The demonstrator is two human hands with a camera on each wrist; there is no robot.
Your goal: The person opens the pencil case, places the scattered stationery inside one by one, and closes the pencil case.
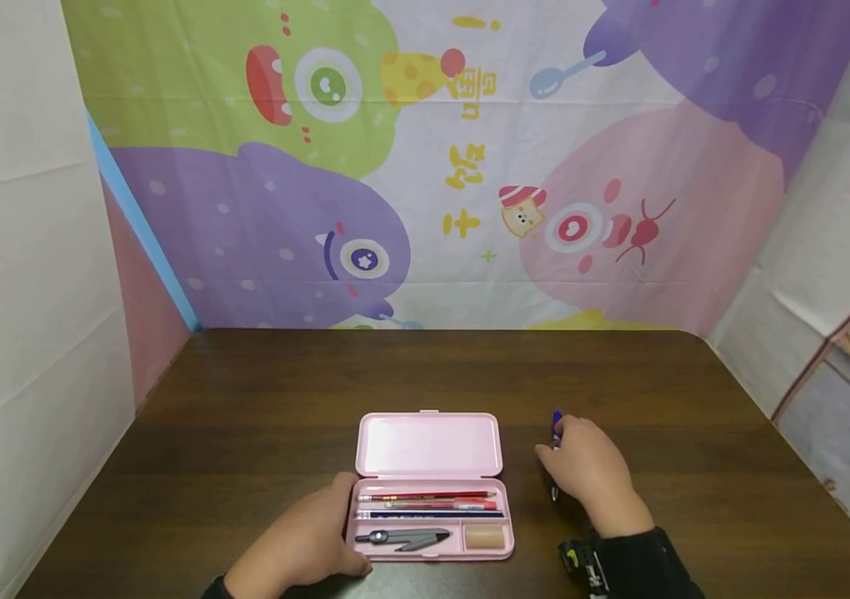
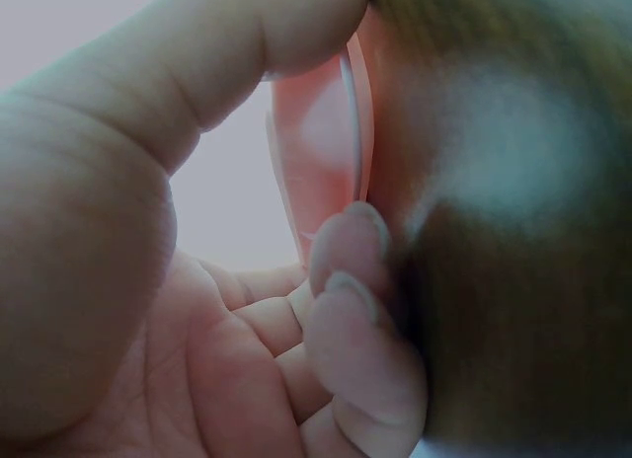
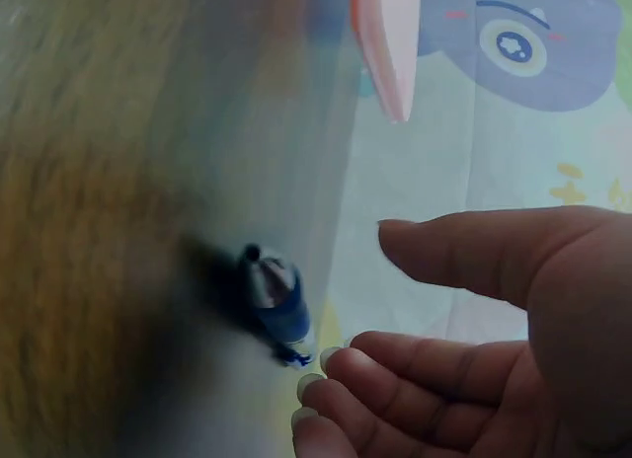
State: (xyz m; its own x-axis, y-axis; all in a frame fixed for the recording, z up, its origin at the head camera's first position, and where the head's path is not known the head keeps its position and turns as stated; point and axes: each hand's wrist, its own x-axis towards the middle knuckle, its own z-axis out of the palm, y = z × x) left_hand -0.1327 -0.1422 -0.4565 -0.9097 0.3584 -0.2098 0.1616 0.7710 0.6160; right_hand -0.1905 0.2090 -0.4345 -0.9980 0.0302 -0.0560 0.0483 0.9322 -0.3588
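An open pink pencil case lies on the table with its lid tipped back. Its tray holds a red pencil, a pinkish-red pen, a dark blue pencil, a grey compass and a tan eraser. My left hand grips the left end of the case, thumb at the front corner and fingers toward the hinge. To the right of the case, my right hand hovers over a blue pen. Its thumb and fingers are spread, fingertips close to the pen, which lies outside their grasp.
The dark brown wooden table reaches back to a cartoon-printed cloth. Pale cloth walls stand at left and right. A black device is strapped at the right wrist.
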